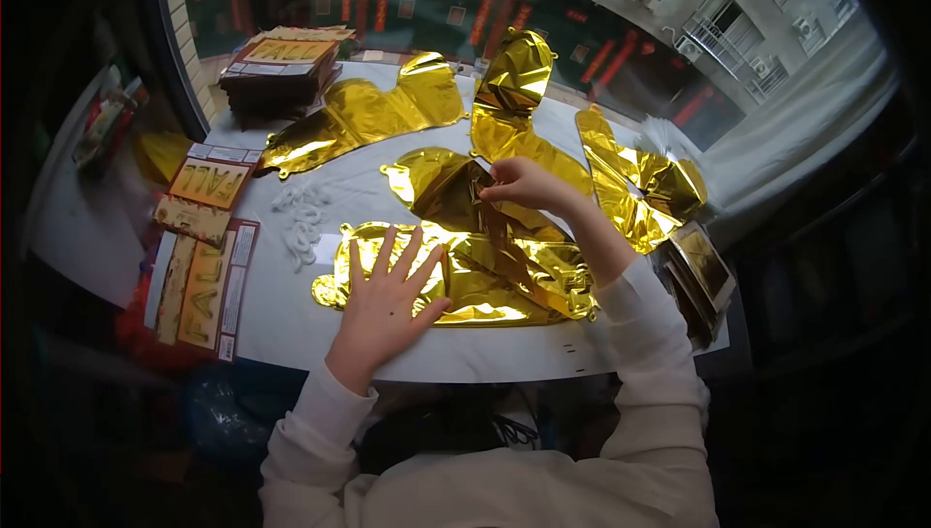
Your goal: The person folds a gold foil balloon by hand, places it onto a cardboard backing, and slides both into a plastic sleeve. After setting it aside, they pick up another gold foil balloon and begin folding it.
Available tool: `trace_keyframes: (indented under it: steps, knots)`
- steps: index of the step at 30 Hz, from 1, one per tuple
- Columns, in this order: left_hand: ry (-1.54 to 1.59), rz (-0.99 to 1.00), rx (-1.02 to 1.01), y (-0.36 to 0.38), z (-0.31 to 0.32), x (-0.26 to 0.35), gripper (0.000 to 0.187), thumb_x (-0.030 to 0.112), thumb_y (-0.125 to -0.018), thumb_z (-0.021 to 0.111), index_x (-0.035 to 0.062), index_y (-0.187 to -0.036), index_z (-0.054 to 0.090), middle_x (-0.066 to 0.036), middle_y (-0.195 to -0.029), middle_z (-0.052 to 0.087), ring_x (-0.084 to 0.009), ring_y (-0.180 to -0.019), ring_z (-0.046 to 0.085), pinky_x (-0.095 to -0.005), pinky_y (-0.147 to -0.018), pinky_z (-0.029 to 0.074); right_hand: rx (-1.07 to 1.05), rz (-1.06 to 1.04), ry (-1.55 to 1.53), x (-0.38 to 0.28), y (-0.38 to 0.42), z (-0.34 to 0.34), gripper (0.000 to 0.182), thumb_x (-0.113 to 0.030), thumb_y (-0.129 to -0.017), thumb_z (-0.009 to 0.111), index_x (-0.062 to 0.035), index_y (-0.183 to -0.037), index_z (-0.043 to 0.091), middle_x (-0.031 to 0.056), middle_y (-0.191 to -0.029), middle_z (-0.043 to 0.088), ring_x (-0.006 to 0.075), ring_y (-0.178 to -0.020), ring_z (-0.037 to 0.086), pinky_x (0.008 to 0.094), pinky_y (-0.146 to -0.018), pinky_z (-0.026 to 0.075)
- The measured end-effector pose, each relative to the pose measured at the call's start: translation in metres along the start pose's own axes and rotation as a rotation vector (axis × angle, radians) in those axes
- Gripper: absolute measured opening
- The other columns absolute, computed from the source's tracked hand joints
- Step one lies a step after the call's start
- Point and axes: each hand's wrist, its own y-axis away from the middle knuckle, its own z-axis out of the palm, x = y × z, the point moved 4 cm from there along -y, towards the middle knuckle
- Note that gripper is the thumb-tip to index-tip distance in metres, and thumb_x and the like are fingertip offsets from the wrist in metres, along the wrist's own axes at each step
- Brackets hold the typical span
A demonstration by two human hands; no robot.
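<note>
My left hand [383, 310] lies flat, fingers spread, pressing on a flat gold foil balloon [504, 281] near the front of the table. Above it, my right hand [531, 186] pinches a raised fold of gold foil, thumb and fingers together. That lifted part [432, 184] bends up and back from the flat section; the exact spot under the fingertips is partly hidden. Farther back lie more uninflated gold foil balloons: one [373, 111] at the back left, one [519, 92] at the back middle, and one [630, 179] on the right.
On the white table [465, 358], a stack of packages marked FALL [286, 63] stands at the back left. More FALL packages [208, 271] lie at the left edge. White ribbon or string [303, 223] is bunched beside them. Flat brown-gold packs [700, 271] lean at the right edge.
</note>
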Motion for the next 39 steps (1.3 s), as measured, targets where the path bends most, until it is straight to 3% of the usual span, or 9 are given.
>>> trace_keyframes:
  steps: [5,7,8,18,21,30,33,36,39]
  knots:
    - [-0.022,0.01,0.012,-0.001,0.001,0.0,0.07,0.056,-0.1,0.059,0.0238,-0.161,0.046,-0.01,-0.17,0.036,-0.0377,-0.159,0.026,-0.0706,-0.124,0.009,0.089,-0.209,-0.026,-0.047,0.065,0.01,0.04,-0.031,-0.085,0.086,-0.0017,-0.1,0.063,0.0128,-0.092,0.071,0.0265,-0.09,0.071,0.04,-0.079,0.055]
    - [-0.026,0.012,0.011,-0.001,0.001,0.001,0.07,0.055,-0.099,0.06,0.0236,-0.16,0.047,-0.01,-0.17,0.036,-0.0379,-0.159,0.026,-0.0707,-0.124,0.009,0.133,-0.247,0.053,-0.056,0.083,0.016,0.046,-0.031,-0.087,0.086,-0.0046,-0.113,0.059,0.0105,-0.095,0.068,0.0202,-0.085,0.065,0.0354,-0.07,0.053]
    - [-0.02,0.01,0.02,-0.001,0.0,0.001,0.07,0.054,-0.099,0.061,0.0235,-0.16,0.047,-0.01,-0.17,0.036,-0.038,-0.159,0.026,-0.0709,-0.124,0.009,0.141,-0.115,0.19,-0.058,0.088,0.014,0.055,-0.027,-0.085,0.088,-0.0059,-0.124,0.056,0.0145,-0.1,0.068,0.0236,-0.094,0.068,0.0374,-0.077,0.055]
    - [-0.006,0.004,0.013,-0.001,0.001,0.0,0.07,0.053,-0.098,0.063,0.0239,-0.16,0.048,-0.011,-0.17,0.037,-0.038,-0.158,0.028,-0.0706,-0.124,0.009,0.256,-0.185,0.111,-0.013,0.072,0.035,0.049,-0.032,-0.076,0.093,0.0008,-0.104,0.069,0.0154,-0.095,0.072,0.0301,-0.089,0.071,0.0381,-0.078,0.055]
    - [-0.006,0.004,0.011,-0.001,0.001,0.001,0.071,0.054,-0.098,0.063,0.0239,-0.16,0.048,-0.011,-0.17,0.037,-0.0377,-0.158,0.028,-0.0704,-0.125,0.008,0.259,0.023,-0.1,-0.014,0.068,0.038,0.057,-0.042,-0.067,0.094,-0.0041,-0.103,0.071,0.0152,-0.095,0.074,0.0337,-0.093,0.072,0.0439,-0.081,0.056]
    - [-0.01,0.005,0.004,-0.001,0.0,0.0,0.07,0.055,-0.099,0.061,0.0245,-0.16,0.047,-0.011,-0.17,0.037,-0.037,-0.158,0.028,-0.0703,-0.125,0.008,0.206,0.138,0.255,-0.014,0.054,0.033,0.063,-0.05,-0.06,0.097,-0.0079,-0.099,0.072,0.0127,-0.098,0.075,0.0343,-0.091,0.072,0.0443,-0.079,0.055]
    - [-0.01,0.007,0.006,-0.001,0.0,0.0,0.07,0.056,-0.099,0.06,0.0241,-0.16,0.047,-0.011,-0.17,0.037,-0.0371,-0.158,0.028,-0.0705,-0.124,0.008,0.193,0.164,0.282,-0.025,0.064,0.029,0.054,-0.045,-0.064,0.095,-0.0101,-0.1,0.074,0.0111,-0.097,0.076,0.0355,-0.089,0.072,0.045,-0.084,0.052]
    - [-0.009,0.005,0.002,-0.001,0.0,0.0,0.071,0.056,-0.099,0.06,0.0235,-0.16,0.047,-0.011,-0.17,0.037,-0.0374,-0.158,0.028,-0.0708,-0.124,0.008,0.196,0.066,0.125,-0.033,0.076,0.037,0.036,-0.023,-0.072,0.091,-0.006,-0.098,0.074,0.0153,-0.089,0.072,0.0325,-0.09,0.07,0.0421,-0.085,0.053]
    - [-0.013,0.005,-0.003,-0.002,0.0,0.0,0.071,0.056,-0.099,0.06,0.0224,-0.16,0.048,-0.011,-0.17,0.037,-0.0379,-0.158,0.027,-0.0713,-0.124,0.009,0.398,-0.257,0.518,-0.041,0.092,0.049,0.027,-0.016,-0.073,0.086,-0.0095,-0.097,0.074,0.0089,-0.089,0.069,0.0293,-0.092,0.067,0.0422,-0.095,0.048]
